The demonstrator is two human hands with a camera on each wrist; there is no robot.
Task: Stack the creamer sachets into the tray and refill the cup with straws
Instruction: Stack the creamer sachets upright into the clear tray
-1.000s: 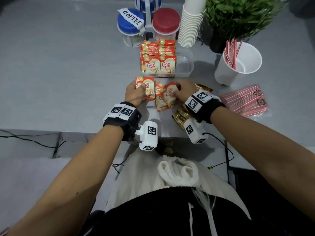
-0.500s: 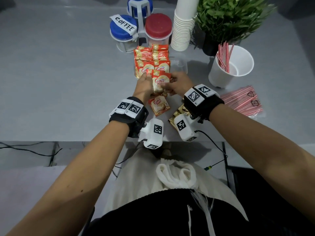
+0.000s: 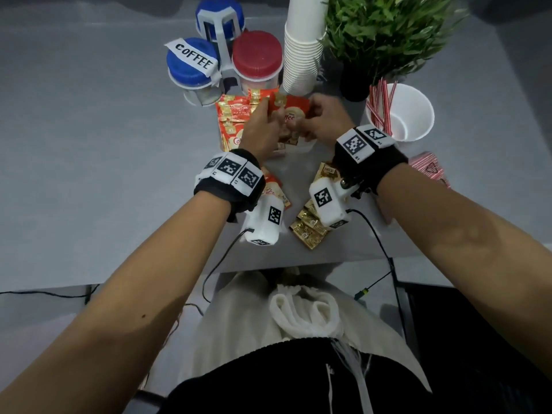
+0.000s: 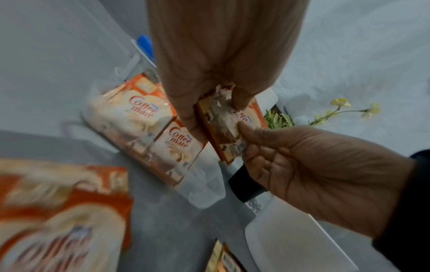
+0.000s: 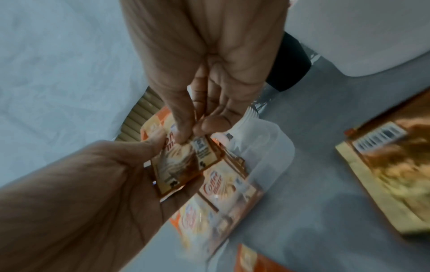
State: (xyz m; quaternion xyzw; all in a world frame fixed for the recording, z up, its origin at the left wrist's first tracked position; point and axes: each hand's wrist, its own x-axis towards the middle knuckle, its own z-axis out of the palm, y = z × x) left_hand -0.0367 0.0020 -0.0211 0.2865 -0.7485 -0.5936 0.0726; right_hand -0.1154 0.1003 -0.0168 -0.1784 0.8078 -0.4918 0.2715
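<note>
Both hands hold a small bunch of orange creamer sachets [image 3: 291, 110] above the clear tray [image 3: 307, 146]. My left hand [image 3: 263, 127] pinches its left edge and my right hand [image 3: 322, 121] its right edge. In the left wrist view my thumb and fingers [image 4: 216, 112] pinch the held sachets [image 4: 230, 132] beside the row of sachets [image 4: 144, 114] standing in the tray. In the right wrist view my fingertips [image 5: 195, 132] pinch the same bunch [image 5: 186, 165] over the tray [image 5: 267, 147]. One loose sachet [image 3: 273, 186] lies under my left wrist. The white cup [image 3: 412, 115] holds a few red-striped straws [image 3: 380, 106].
A packet of straws [image 3: 430, 171] lies to the right, behind my right wrist. Gold sachets [image 3: 310, 231] lie near the table's front edge. Behind the tray stand lidded jars [image 3: 257, 59], a stack of paper cups [image 3: 301, 55] and a potted plant [image 3: 385, 37].
Both hands lifted the sachets off the table and carried them forward over the tray. One sachet stayed behind on the table.
</note>
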